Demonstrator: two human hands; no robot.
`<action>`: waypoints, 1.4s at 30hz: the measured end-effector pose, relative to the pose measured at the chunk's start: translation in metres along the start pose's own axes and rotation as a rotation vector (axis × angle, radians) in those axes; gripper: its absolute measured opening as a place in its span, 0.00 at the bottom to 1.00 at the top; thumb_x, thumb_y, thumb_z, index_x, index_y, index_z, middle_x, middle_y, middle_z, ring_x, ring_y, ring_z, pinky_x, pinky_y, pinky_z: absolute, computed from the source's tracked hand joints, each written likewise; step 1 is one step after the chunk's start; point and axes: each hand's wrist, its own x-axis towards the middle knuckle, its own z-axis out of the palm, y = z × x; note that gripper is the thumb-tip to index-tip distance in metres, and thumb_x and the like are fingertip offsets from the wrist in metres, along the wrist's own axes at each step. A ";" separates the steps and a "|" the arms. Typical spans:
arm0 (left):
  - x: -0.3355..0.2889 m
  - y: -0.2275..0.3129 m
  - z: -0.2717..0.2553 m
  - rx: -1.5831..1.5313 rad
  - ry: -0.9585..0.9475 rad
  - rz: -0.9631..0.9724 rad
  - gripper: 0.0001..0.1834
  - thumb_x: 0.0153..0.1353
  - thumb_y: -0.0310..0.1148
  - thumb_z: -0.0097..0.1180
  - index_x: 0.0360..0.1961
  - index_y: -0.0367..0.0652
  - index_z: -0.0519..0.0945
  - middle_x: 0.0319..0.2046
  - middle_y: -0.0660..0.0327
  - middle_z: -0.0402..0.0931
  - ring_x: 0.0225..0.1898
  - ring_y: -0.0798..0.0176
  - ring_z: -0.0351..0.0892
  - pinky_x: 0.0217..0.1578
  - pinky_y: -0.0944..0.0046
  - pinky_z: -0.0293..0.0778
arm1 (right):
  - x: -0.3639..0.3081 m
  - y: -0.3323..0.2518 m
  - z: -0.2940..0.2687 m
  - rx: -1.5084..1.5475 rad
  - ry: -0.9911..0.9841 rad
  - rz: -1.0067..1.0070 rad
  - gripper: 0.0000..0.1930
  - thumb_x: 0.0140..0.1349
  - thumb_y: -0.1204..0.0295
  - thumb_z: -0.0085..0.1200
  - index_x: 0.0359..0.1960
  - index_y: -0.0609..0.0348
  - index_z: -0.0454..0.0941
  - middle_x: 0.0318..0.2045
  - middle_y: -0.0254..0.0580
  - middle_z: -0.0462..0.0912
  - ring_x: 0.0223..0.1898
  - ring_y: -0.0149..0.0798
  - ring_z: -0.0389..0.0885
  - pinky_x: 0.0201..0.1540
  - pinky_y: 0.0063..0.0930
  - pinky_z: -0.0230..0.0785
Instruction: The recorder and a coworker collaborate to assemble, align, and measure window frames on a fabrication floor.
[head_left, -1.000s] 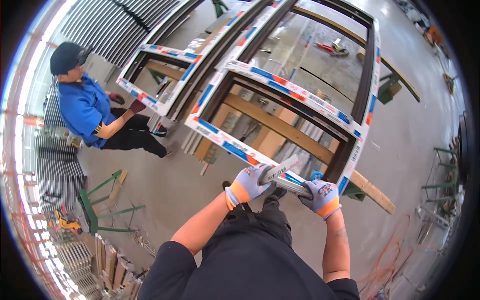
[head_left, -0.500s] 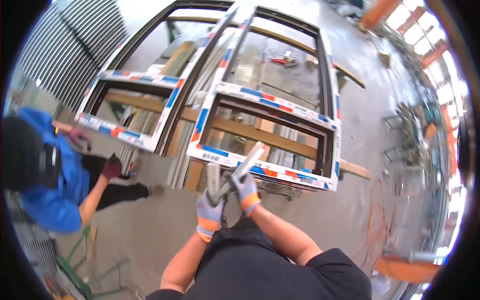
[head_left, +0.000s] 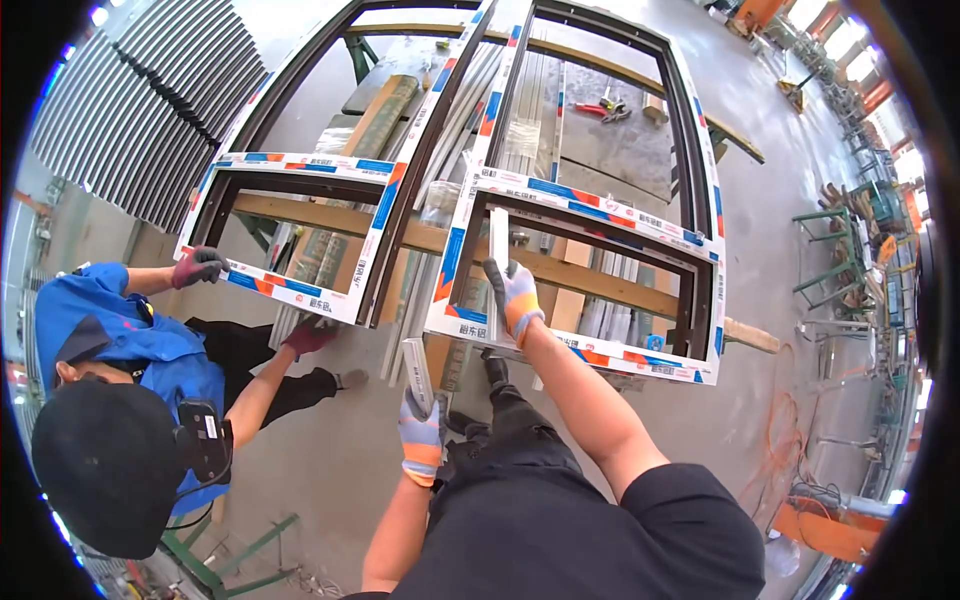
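Note:
My left hand (head_left: 420, 440), in a grey and orange glove, is closed around a short pale strip (head_left: 416, 368) that points up and away from me. It stays just short of the window frame. Farther forward, my right hand (head_left: 518, 298) grips a white strip (head_left: 498, 235) over the lower left corner of the right-hand window frame (head_left: 640, 360). That strip stands roughly parallel to the frame's left side; whether it touches the frame I cannot tell. The frame is dark brown with printed white, blue and red protective film.
At left, a co-worker in a blue top (head_left: 130, 320) has gloved hands at a second window frame (head_left: 290, 290). Wooden beams (head_left: 560, 272) run beneath both frames. Red-handled pliers (head_left: 603, 108) lie beyond. Stacked metal profiles (head_left: 130, 120) stand far left, and a hose (head_left: 775, 430) lies at right.
My hands have moved apart: the right went forward over the frame with its strip, the left stayed back. The co-worker leaned in, and one of their hands came to the left frame.

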 end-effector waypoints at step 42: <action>-0.020 0.013 0.025 -1.385 -0.035 -0.394 0.17 0.75 0.46 0.47 0.53 0.44 0.73 0.41 0.66 0.76 0.44 0.72 0.75 0.46 0.69 0.75 | -0.156 0.017 0.066 -0.123 -0.541 -0.137 0.14 0.60 0.75 0.62 0.47 0.65 0.77 0.37 0.42 0.86 0.36 0.32 0.82 0.40 0.31 0.75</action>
